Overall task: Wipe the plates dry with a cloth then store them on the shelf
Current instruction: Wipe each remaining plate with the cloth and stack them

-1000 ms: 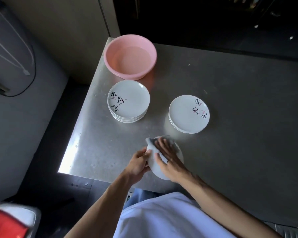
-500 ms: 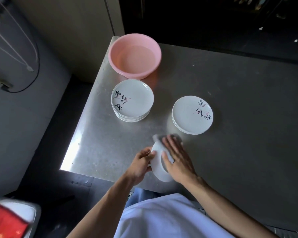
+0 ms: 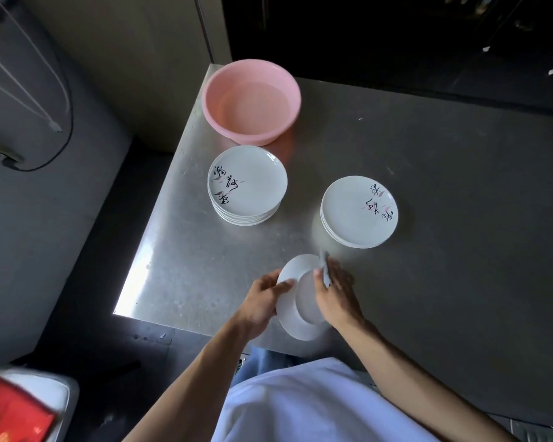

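Inspection of the head view.

The left hand (image 3: pixel 261 304) grips the left rim of a white round glossy plate (image 3: pixel 297 314). Its thumb lies across the face toward the camera and its fingers are curled behind.

The plate is held tilted on edge above the near edge of the brushed steel table (image 3: pixel 186 256), with its underside and foot ring toward the camera.

The right hand (image 3: pixel 337 294) clasps the plate's right rim. The thumb is on the underside, and the fingers are wrapped to the far face around a small pale grey cloth (image 3: pixel 325 266), of which only a corner shows.

Farther back on the table, a stack of white plates with black brush lettering (image 3: pixel 246 186) stands on the left. A lower stack of like plates (image 3: pixel 358 212) stands well apart on the right.

A pink round plastic basin (image 3: pixel 253 100) occupies the far left corner, just beside the left stack.
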The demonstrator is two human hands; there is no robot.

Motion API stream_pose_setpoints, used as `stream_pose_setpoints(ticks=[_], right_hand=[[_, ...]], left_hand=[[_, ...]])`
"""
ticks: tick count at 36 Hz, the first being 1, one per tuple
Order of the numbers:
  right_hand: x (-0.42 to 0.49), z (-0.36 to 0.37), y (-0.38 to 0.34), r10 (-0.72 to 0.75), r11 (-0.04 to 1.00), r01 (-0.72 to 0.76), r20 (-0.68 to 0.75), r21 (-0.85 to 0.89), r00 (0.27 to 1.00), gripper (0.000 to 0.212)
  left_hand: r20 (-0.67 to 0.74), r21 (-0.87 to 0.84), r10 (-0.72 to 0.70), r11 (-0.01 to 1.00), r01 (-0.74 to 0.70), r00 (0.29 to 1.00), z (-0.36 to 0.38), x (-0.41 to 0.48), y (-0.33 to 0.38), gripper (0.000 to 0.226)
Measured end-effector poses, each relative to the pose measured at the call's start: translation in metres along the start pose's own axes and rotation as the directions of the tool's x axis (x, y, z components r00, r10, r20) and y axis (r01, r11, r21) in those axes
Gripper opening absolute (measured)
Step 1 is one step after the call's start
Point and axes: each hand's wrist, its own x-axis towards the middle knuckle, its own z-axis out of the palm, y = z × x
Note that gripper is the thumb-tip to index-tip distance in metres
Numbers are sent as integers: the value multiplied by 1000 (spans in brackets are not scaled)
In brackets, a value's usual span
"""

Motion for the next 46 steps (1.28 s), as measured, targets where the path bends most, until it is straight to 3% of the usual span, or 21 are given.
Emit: stream_pose_setpoints(ticks=[2, 3, 6, 8, 11, 14, 16, 18, 21, 23, 25, 27, 29, 31, 34, 36, 38, 40, 42, 44, 46], right_hand=[[-4, 2, -3, -4, 999, 4, 15, 32, 1000, 74], [-8, 0, -6, -119, 992, 120, -16, 43, 993, 70], [-23, -10, -14, -533, 845, 534, -37, 26, 845, 55], [-23, -15, -10, -637, 770, 636, 0, -52, 771, 51], [-15, -15, -4, -403, 915, 404, -145, -26, 904, 49], [-5, -18, -6, -48, 974, 62, -69, 218, 996, 51], [-4, -21, -11, -71, 963, 80, -43, 259, 997, 57], [-7, -20, -17, -246, 946, 253, -61, 204, 967, 56], [-12, -17, -20, -571, 816, 573, -46, 72, 820, 51], [-10, -13, -15, -651, 759, 651, 19, -20, 759, 51], [-2, -8, -9, -547, 830, 546, 23, -113, 837, 57], [8, -6, -5, -200, 977, 199, -6, -71, 980, 70], [14, -4, -4, -39, 998, 39, 16, -40, 999, 74], [8, -6, -8, -233, 969, 234, 23, -84, 972, 65], [-8, -17, -15, -612, 787, 615, 61, -44, 788, 53], [-9, -18, -11, -693, 715, 696, 69, -63, 718, 51], [-4, -13, -6, -601, 798, 598, -41, -78, 798, 50], [4, -7, -1, -262, 964, 264, -137, 0, 955, 61], [13, -2, 0, 54, 991, -50, -26, 120, 998, 80], [13, 3, -3, 59, 989, -58, 2, 132, 998, 86], [4, 1, -15, -187, 980, 189, -22, 66, 982, 76]], left_hand=[[6, 25, -6, 1000, 6, 1000, 2, 2, 2, 24], [9, 38, -7, 999, 7, 1000, 3, 2, 2, 24], [11, 108, 13, 994, -14, 1000, 1, 3, 3, 25], [12, 113, 27, 993, -28, 1000, -1, 4, 1, 20], [12, -31, 1, 1000, -1, 1000, -1, 3, -1, 27], [-45, -155, -40, 987, 32, 998, -1, 4, -2, 28], [-78, -140, -40, 990, 29, 996, 0, 5, 2, 28], [-64, -55, -20, 998, 16, 998, -1, 5, 7, 30], [-10, 92, 22, 996, -21, 1000, -5, 4, 12, 23], [-8, 124, 27, 992, -26, 1000, -9, 4, 11, 21], [-4, 109, 5, 994, -5, 1000, -10, 3, 12, 22], [-2, 83, -17, 996, 17, 1000, -9, 3, 14, 26], [0, 74, -22, 997, 22, 1000, -7, 2, 16, 28], [7, 85, -21, 996, 20, 1000, -6, 3, 16, 26], [-3, 120, 9, 993, -9, 1000, -8, 4, 15, 23], [2, 106, 21, 994, -21, 1000, -10, 4, 13, 23], [18, 20, 16, 1000, -17, 1000, -10, 5, 11, 22], [-7, -84, -1, 996, 1, 1000, -9, 6, 9, 21], [-98, -131, -33, 991, 20, 995, -7, 9, 8, 17], [-180, -76, -51, 996, 38, 982, -6, 13, 9, 17], [-187, 16, -19, 1000, 22, 982, -6, 16, 11, 19]])
